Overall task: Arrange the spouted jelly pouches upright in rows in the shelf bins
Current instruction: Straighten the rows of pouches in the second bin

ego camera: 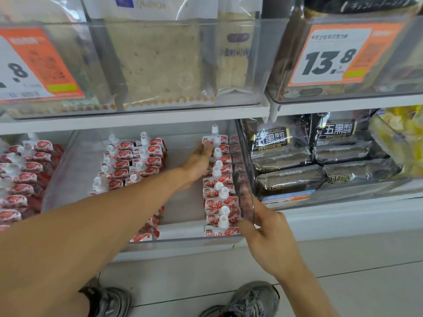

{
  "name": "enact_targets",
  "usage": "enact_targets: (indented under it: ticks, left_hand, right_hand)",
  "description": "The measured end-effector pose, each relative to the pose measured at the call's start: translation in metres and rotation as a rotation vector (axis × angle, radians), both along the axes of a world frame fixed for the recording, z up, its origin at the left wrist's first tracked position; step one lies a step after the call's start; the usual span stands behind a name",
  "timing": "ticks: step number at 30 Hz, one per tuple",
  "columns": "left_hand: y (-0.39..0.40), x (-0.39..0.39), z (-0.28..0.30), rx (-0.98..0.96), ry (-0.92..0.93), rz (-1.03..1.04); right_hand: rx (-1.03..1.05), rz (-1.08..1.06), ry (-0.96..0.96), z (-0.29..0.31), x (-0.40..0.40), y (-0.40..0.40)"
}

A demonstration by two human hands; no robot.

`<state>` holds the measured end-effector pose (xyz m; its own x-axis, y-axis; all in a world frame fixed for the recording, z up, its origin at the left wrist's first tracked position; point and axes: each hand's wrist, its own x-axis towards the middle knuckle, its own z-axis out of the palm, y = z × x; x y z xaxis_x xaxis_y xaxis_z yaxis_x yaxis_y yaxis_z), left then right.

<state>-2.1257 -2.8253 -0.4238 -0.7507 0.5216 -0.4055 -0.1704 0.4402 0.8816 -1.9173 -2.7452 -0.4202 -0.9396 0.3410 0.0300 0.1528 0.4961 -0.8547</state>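
Note:
Red-and-white spouted jelly pouches stand in a clear shelf bin (183, 243) on the lower shelf. A right row of pouches (219, 186) runs along the bin's right wall. A double row of pouches (130, 163) stands left of the middle. My left hand (196, 163) reaches deep into the bin, its fingers on the rearmost pouch (215, 140) of the right row. My right hand (261, 227) grips the bin's front right corner, thumb inside and fingers outside the clear wall.
Another bin of the same pouches (20, 179) sits to the left. Dark toast packs (297, 161) fill the bin on the right. Bread bags (160, 65) and orange price tags (329, 53) sit on the shelf above. My shoes (249, 300) stand on the grey floor.

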Motion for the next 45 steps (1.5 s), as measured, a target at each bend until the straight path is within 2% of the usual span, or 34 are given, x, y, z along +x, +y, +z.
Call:
enact_targets:
  ticks: [3,6,9,13,16,19,22,26,28,31,37,41,43,45]
  left_hand:
    - [-0.023,0.027,0.005,-0.108,-0.056,0.001]
    - [-0.040,0.060,0.009,-0.007,-0.251,-0.128]
    - [-0.038,0.066,0.010,0.017,-0.233,-0.137]
    - [-0.052,0.053,0.016,0.017,-0.404,-0.142]
    - [-0.061,0.055,0.020,-0.135,-0.374,-0.216]
    - [-0.055,0.066,0.022,-0.206,-0.337,-0.340]
    - [-0.048,0.064,0.020,-0.202,-0.333,-0.296]
    - [-0.056,0.062,0.023,-0.188,-0.414,-0.268]
    - [-0.066,0.063,0.020,-0.287,-0.294,-0.251]
    - [-0.069,0.068,0.015,-0.400,-0.125,-0.345]
    - [-0.056,0.069,0.033,-0.360,-0.292,-0.439]
    - [-0.076,0.062,0.038,-0.395,-0.273,-0.532]
    - [-0.090,0.058,0.046,-0.407,-0.092,-0.569]
    - [-0.114,0.058,0.064,-0.352,0.214,-0.544]
  right_hand:
    - [-0.001,0.008,0.002,-0.003,0.001,0.002]
    - [-0.035,0.013,0.002,-0.002,0.001,0.004]
    - [-0.048,0.028,0.018,-0.001,-0.002,0.004]
    - [-0.046,0.015,0.036,-0.004,0.000,0.006]
    - [-0.107,0.013,0.045,-0.003,0.003,0.007]
    - [-0.108,-0.002,0.050,-0.006,0.003,0.007]
    - [-0.083,-0.006,0.055,-0.007,0.002,0.008]
    - [-0.157,0.012,0.047,-0.003,0.001,0.010]
    - [-0.170,0.026,0.037,-0.001,0.003,0.009]
    - [-0.127,0.012,0.036,0.000,0.003,0.008]
    - [-0.092,-0.040,0.039,0.001,0.002,-0.002]
    - [-0.152,0.029,-0.009,0.018,0.003,-0.002]
    - [-0.107,0.104,-0.125,0.032,0.005,0.005]
    - [0.059,0.081,-0.265,0.045,0.010,0.014]
